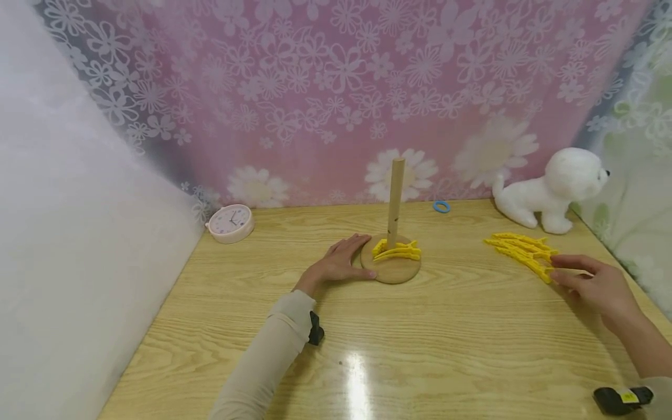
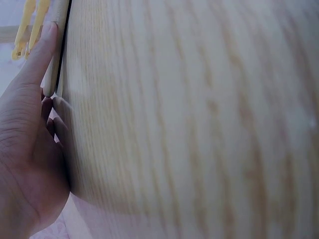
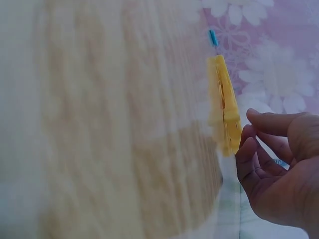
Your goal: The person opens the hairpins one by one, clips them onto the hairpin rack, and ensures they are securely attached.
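Observation:
My left hand [image 1: 340, 261] holds the left edge of a round wooden stand [image 1: 391, 272], thumb at the front and fingers farther back. An upright wooden rod [image 1: 396, 198] rises from the stand. Yellow plastic clips [image 1: 401, 252] lie on the stand at the foot of the rod. On the right, my right hand [image 1: 598, 286] reaches the near end of a group of several yellow plastic clips [image 1: 520, 252] on the table. In the right wrist view, its fingertips are close beside a yellow clip [image 3: 229, 107], with the thumb apart from it; whether they touch it is unclear.
A white toy dog [image 1: 548, 189] stands at the back right. Near the curtain [image 1: 325, 105] lies a blue ring [image 1: 441, 207], behind the stand. A pink round clock [image 1: 230, 223] sits at the table's [image 1: 420, 344] back left corner.

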